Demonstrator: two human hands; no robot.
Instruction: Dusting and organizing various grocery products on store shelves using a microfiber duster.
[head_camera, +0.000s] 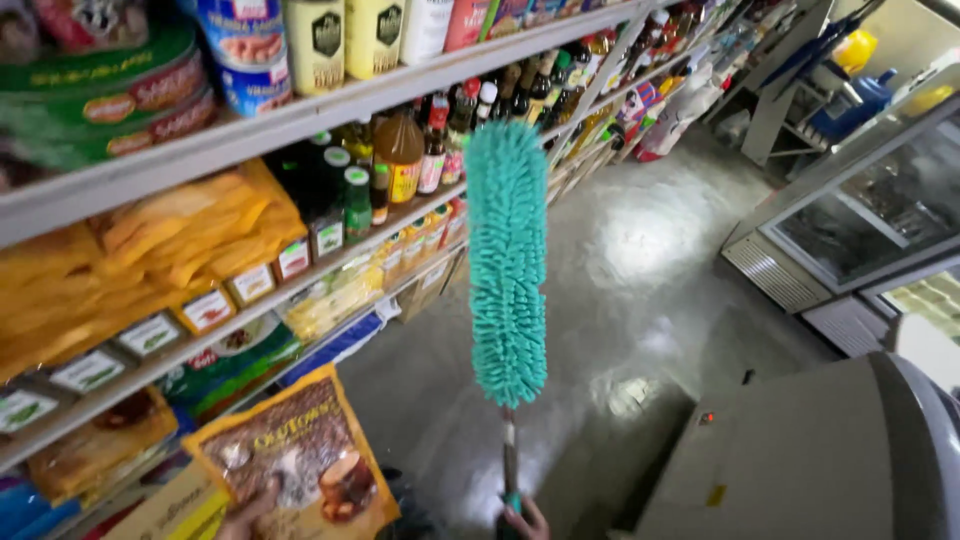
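At the lower left of the frame, the left hand (245, 515) holds a flat orange snack pouch (300, 465) with a brown picture panel. Above it, along the shelf edge, small white price tags (150, 335) with red and green marks run in a row from the left edge toward the centre. Behind them, at middle left, lie yellow-orange bags (150, 260). At the upper left sit green flat packets (100, 100) with red oval labels, beside a blue-and-white tin (245, 50) and pale yellow canisters (345, 40) with dark emblems. At upper centre, dark bottles (340, 195) carry green-and-white labels, and an amber bottle (400, 155) bears a yellow one.
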